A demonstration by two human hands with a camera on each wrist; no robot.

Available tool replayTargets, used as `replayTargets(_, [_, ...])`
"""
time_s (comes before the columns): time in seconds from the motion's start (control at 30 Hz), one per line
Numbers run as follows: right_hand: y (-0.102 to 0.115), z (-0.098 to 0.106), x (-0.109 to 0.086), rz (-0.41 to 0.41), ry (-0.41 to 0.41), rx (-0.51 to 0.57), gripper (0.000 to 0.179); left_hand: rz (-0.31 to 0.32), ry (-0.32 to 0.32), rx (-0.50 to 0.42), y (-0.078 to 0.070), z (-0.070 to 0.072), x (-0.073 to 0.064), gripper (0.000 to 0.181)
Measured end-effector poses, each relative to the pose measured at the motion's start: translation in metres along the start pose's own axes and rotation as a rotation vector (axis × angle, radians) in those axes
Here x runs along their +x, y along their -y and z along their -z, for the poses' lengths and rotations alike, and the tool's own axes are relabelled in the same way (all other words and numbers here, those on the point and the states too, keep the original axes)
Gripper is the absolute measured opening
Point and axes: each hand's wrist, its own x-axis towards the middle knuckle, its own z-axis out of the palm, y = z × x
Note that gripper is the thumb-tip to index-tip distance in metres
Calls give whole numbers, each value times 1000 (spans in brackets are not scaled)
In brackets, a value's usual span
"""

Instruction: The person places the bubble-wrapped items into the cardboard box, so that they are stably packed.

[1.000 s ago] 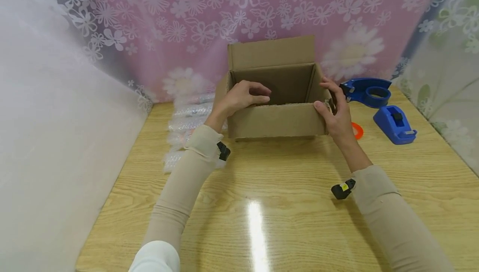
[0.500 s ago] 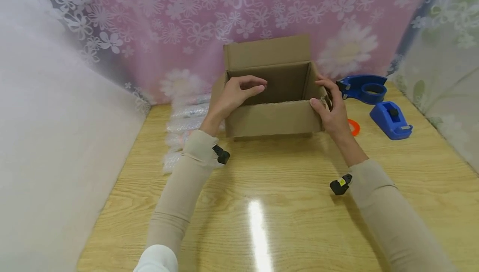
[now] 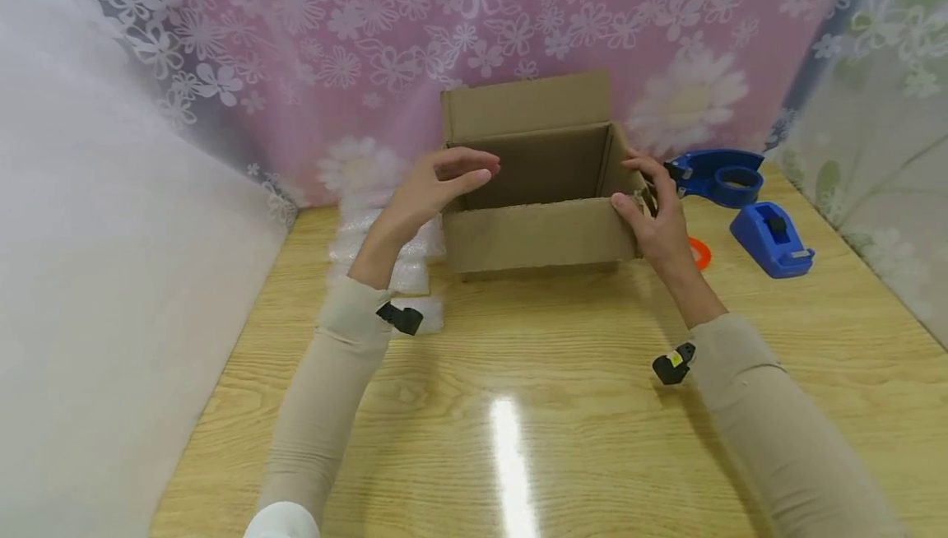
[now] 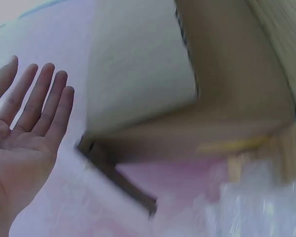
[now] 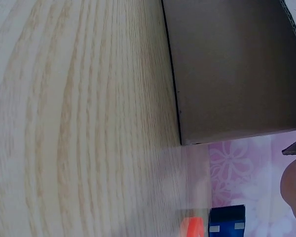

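Observation:
An open cardboard box (image 3: 536,234) stands on the wooden table (image 3: 563,406), its far flap upright. My right hand (image 3: 652,209) grips the box's front right corner, thumb on the front wall and fingers over the side flap. My left hand (image 3: 437,184) hovers just off the box's left side, fingers straight and holding nothing; in the left wrist view the open palm (image 4: 24,133) faces the blurred box (image 4: 187,84). The right wrist view shows the box wall (image 5: 232,69) and only a sliver of that hand.
Bubble wrap (image 3: 385,250) lies left of the box, under my left forearm. A blue tape gun (image 3: 714,176), a blue tape dispenser (image 3: 770,238) and an orange tape roll (image 3: 699,252) sit to the right. Patterned curtains close in the back and sides.
My left hand has lifted off the box's left rim and drawn back to the left, fingers straightening. The right hand has kept its grip on the corner.

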Motion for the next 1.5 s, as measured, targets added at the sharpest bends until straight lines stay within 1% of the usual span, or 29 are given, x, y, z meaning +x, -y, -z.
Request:
replayTargets(0.07, [-1,0,0,4,-2,0,51,12,-13,34,-3,11,-14,36])
replayTargets(0.13, [-2,-1,-1,7,-3,-4,51,27,-41,65,-4,22,-29,35])
replayTargets(0.23, [-3,-1,-2,7,-6,-11,51,59,-89,87,-2,37,-50,33])
replayTargets(0.33, [-3,0,-2,7,-10,-14,51,89,-117,102,1,51,-68,33])
replayTargets(0.43, [-3,0,-2,11,-12,-17,51,128,-119,143,7,62,-84,35])
replayTargets(0.6, [-5,2,-2,37,-15,-34,50,186,-93,214,19,75,-105,35])
replayTargets(0.87, [-8,2,-2,70,-27,-39,49,305,-23,233,45,85,-132,41])
replayTargets(1.03, [-10,1,-1,89,-28,-43,49,352,23,283,62,85,-150,42])
replayTargets(1.17, [-11,0,0,106,-24,-44,49,374,56,316,78,84,-161,41])
replayTargets(1.3, [-11,-1,2,109,-17,-42,49,387,96,315,90,83,-172,44])
replayTargets(1.43, [-11,-1,1,106,-18,-42,48,397,145,299,100,80,-178,46])
replayTargets(1.5, [-11,0,1,109,-19,-43,48,406,168,307,105,79,-179,46])
